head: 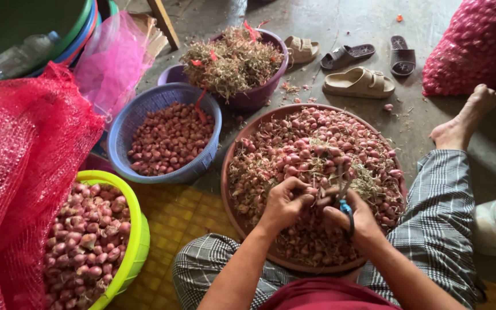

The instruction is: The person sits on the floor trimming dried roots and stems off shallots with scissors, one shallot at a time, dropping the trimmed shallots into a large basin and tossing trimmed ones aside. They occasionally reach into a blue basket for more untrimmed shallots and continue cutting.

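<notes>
Left hand pinched shallot over brown tray. Right hand gripped scissors, fingers closed round handles. Tray heaped with untrimmed shallots; blue basket and green tub held trimmed ones. Judged roughly midway.

Head camera looks steeply down, close above the lap.
</notes>
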